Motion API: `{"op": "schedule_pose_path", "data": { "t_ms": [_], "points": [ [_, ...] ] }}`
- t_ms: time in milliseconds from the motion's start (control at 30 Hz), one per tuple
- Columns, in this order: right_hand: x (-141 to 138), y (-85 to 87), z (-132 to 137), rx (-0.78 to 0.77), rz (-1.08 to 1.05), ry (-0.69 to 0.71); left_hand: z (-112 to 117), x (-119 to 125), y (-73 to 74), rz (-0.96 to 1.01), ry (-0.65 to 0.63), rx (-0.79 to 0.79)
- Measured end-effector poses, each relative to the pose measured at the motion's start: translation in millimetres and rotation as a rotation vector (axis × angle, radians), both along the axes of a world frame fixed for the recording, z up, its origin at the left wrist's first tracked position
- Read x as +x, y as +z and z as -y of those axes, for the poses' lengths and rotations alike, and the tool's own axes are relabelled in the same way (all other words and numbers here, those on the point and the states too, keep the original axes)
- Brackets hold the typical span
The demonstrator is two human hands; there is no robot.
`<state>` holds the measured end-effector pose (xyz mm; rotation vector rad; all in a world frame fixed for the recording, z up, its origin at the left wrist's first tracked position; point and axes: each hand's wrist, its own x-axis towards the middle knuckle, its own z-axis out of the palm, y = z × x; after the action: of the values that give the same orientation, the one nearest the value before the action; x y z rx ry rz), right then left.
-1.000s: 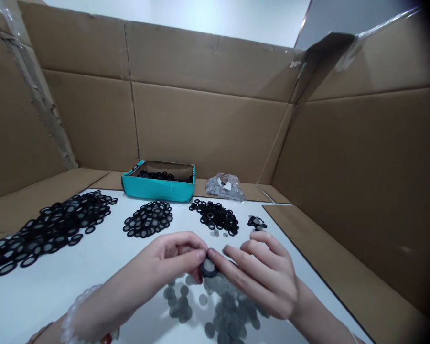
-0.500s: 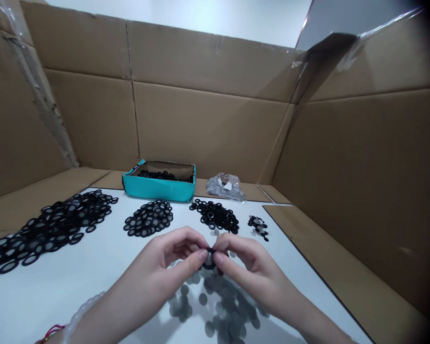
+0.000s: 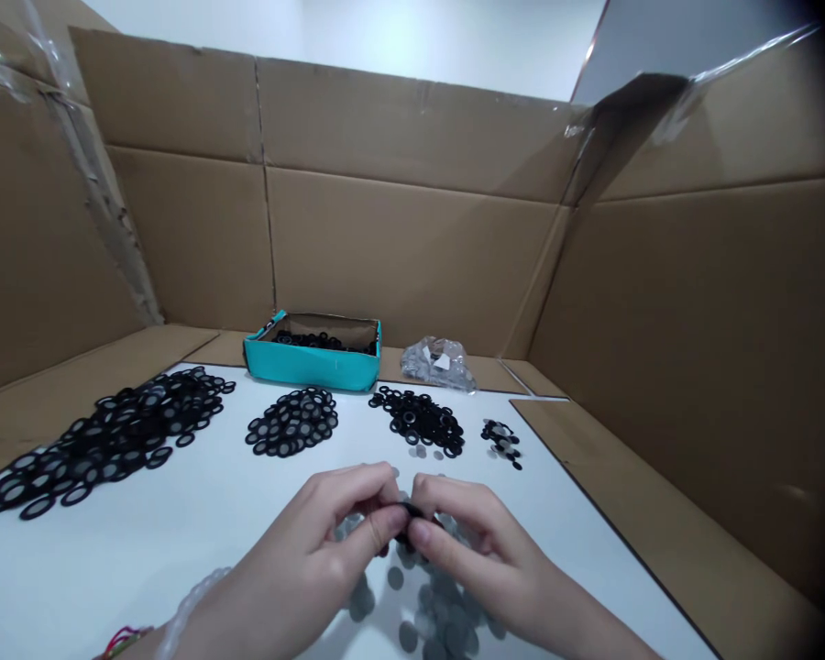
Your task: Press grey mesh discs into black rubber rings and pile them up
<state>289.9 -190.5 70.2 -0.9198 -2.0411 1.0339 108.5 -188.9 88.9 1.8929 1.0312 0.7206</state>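
My left hand (image 3: 323,532) and my right hand (image 3: 474,550) meet low in the middle of the white table, their fingertips pinching a black rubber ring (image 3: 412,511). The fingers hide most of the ring, so its centre is hidden. Loose grey mesh discs (image 3: 440,610) lie scattered directly under and between my hands. Just beyond my fingers is a pile of black rings (image 3: 418,422), some with grey centres. A small cluster of rings (image 3: 501,443) sits to its right.
A larger heap of black rings with grey centres (image 3: 110,446) lies at the left, and a rounder heap (image 3: 292,422) beside it. A teal box (image 3: 313,368) holding black rings and a clear plastic bag (image 3: 440,363) stand at the back. Cardboard walls (image 3: 405,257) surround the table.
My hands have closed in around the black ring, which showed a grey centre a second ago and is now mostly covered. The camera view has shifted slightly.
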Motion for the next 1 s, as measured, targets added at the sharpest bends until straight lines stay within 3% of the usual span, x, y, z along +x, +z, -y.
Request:
{"op": "schedule_pose_path", "data": {
  "t_ms": [200, 400, 600, 700, 800, 867, 1000],
  "points": [
    [-1, 0.5, 2, 0.014, -0.077, -0.006, 3, 0, 4.6, 0.053, 0.044, -0.013],
    [-1, -2.1, -10, -0.135, -0.129, 0.009, -15, -5, 2.8, 0.243, -0.137, -0.189],
    [3, -2.5, -23, -0.087, -0.074, -0.032, -22, -11, 0.3, 0.283, -0.122, -0.223],
    [2, 0.5, -30, -0.059, -0.028, 0.011, -28, -11, -3.1, 0.186, -0.109, 0.006],
    [3, 0.5, -45, -0.043, 0.075, 0.061, -52, -23, -11.5, -0.109, -0.027, 0.488],
    [6, -3.4, -57, -0.002, 0.18, 0.014, -81, -41, -22.6, -0.333, 0.106, 0.763],
    [10, -12.7, -70, 0.09, 0.392, -0.118, -138, -83, -52.9, -0.556, 0.251, 0.855]
  ]
}}
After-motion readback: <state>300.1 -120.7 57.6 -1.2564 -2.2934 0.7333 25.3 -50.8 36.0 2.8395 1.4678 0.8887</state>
